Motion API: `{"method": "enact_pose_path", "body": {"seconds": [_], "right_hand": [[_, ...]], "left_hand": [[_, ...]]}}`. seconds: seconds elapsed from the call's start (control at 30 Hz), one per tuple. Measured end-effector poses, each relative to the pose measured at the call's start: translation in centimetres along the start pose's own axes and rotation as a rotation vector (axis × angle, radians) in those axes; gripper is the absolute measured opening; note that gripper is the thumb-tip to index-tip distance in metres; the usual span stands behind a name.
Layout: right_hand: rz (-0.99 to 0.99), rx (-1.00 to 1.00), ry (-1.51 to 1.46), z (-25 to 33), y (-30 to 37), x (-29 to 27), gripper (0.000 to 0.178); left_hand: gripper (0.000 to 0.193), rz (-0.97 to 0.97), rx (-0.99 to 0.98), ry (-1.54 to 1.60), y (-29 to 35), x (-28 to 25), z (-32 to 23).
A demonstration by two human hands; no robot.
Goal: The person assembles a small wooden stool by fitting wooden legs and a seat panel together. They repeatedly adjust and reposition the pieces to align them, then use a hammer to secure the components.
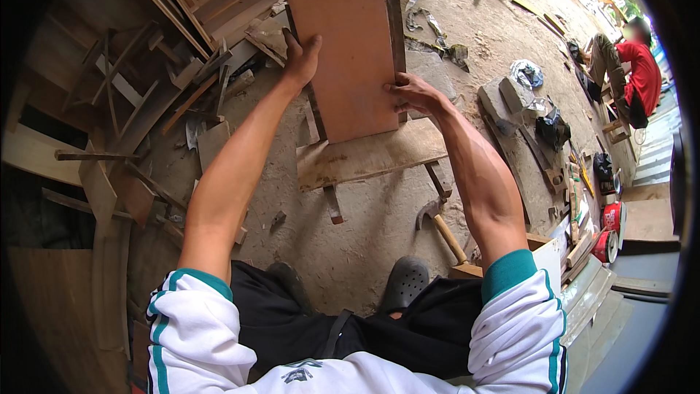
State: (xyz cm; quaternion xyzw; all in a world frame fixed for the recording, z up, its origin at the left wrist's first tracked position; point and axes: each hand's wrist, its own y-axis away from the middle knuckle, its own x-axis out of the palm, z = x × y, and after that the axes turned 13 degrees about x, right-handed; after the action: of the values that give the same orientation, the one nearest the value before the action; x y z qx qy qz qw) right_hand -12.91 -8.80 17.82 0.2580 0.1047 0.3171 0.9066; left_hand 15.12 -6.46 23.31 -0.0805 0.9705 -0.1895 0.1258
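A flat reddish-brown wooden board [350,44] stands nearly upright in front of me, its lower edge resting on a low plank bench [372,160]. My left hand [300,58] grips the board's left edge, fingers curled round it. My right hand [412,93] holds the right edge lower down, next to a dark wooden strip [396,22] that runs along that side. Both forearms reach forward from white sleeves with green cuffs.
A claw hammer [440,225] lies on the dirt floor by my right knee. Scrap wood and offcuts [138,102] pile up on the left. Blocks, bags and red cans [609,226] sit to the right. Another person in red [638,73] crouches far right.
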Motion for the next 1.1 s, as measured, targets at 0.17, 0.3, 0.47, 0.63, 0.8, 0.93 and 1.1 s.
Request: {"method": "enact_pose_path", "body": {"seconds": [0.17, 0.3, 0.47, 0.63, 0.8, 0.93, 1.1], "right_hand": [[-0.010, 0.004, 0.003, -0.3, -0.1, -0.3, 0.054], [-0.015, 0.005, 0.014, 0.1, 0.1, 0.3, 0.053], [-0.006, 0.003, 0.022, 0.1, 0.0, 0.5, 0.053], [-0.022, -0.006, 0.019, -0.2, -0.3, 0.6, 0.051], [-0.081, -0.008, 0.060, 0.0, -0.5, 1.2, 0.049], [-0.130, 0.007, 0.103, 0.2, -1.0, 1.9, 0.046], [-0.204, -0.038, 0.163, -0.7, -1.6, 1.4, 0.046]], "left_hand": [[0.100, -0.027, 0.024, 0.007, -0.3, 0.4, 0.6], [0.099, -0.051, 0.052, 0.064, -0.5, 0.2, 1.4], [0.089, -0.093, 0.062, 0.092, -0.6, 0.4, 1.6], [0.076, -0.119, 0.044, 0.050, -0.4, 0.2, 2.1], [0.081, -0.141, -0.068, -0.128, -0.7, -0.2, 4.8], [0.085, -0.250, 0.026, -0.173, -0.7, 0.4, 6.9], [0.082, -0.346, 0.106, -0.174, -0.6, 1.9, 7.0]]}}
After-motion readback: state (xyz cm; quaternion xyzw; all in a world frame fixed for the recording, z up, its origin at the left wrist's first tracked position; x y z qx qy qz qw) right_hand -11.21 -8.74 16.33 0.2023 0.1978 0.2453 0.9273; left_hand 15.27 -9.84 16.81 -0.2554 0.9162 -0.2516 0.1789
